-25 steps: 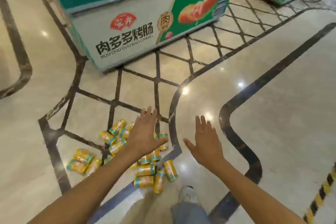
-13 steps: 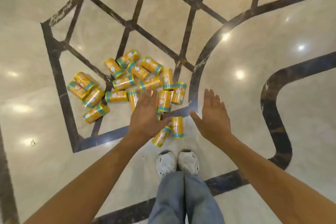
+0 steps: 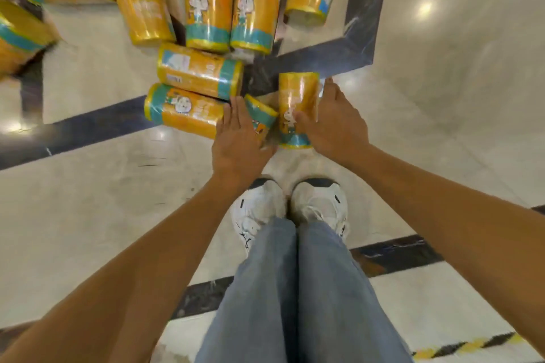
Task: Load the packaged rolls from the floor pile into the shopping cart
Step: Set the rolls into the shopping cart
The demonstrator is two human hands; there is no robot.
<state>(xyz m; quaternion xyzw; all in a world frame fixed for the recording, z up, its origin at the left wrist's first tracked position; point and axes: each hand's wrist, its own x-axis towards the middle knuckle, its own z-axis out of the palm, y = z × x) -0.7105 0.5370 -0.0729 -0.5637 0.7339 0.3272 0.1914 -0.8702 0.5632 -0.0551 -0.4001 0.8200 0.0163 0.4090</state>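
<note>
The glossy cream floor (image 3: 442, 115), crossed by dark inlaid bands (image 3: 88, 130), carries a loose pile of yellow-and-teal packaged rolls (image 3: 208, 0) lying on their sides, several touching, some crosswise. The nearest roll (image 3: 298, 91) is just ahead of two white shoes (image 3: 259, 209) standing together. A yellow-and-black striped line (image 3: 472, 346) marks the lower right corner.

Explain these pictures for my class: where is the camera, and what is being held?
No machine here: a person works with bare hands. The camera sits on their head, looking down past their arms to white shoes on the polished floor. Yellow packaged rolls lie piled on it. The right hand grips one roll, thumb on top, fingers along its side. The left hand rests flat, fingers straight, on a neighbouring roll.
</note>
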